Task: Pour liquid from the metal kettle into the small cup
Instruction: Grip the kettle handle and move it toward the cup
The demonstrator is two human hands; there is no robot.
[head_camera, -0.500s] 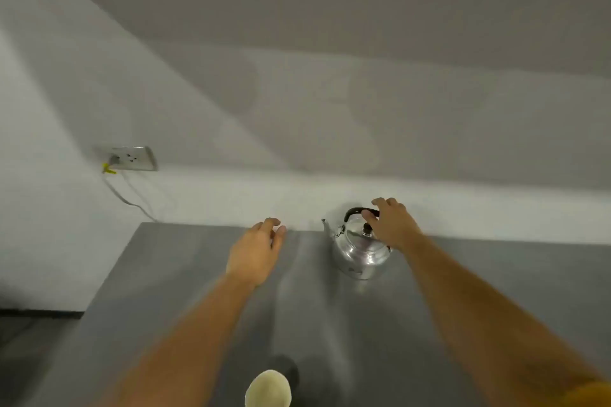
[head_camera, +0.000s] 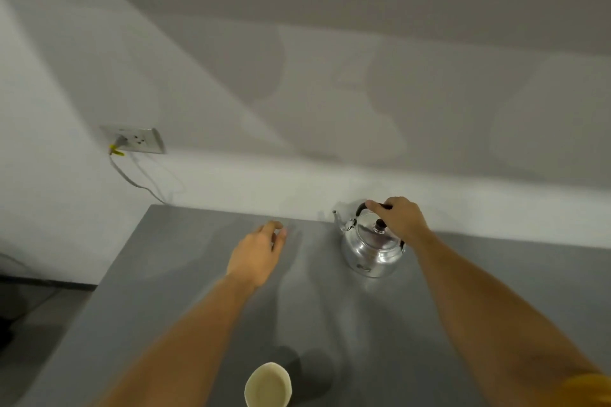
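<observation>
Two hands over grey table [head_camera: 185,274]: left hand [head_camera: 256,254] loosely curled, empty; small cup [head_camera: 268,385] near front edge; right hand [head_camera: 401,220] wrapped on metal kettle [head_camera: 372,249] handle at back. Spout points left, spout-to-handle axis left-right. Risk: long carry, sloshing past narrow cup

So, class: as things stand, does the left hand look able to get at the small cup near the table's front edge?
Probably yes. The left hand is empty and hovers over bare table; nothing lies between it and the small cup, which stands nearer the person.
</observation>
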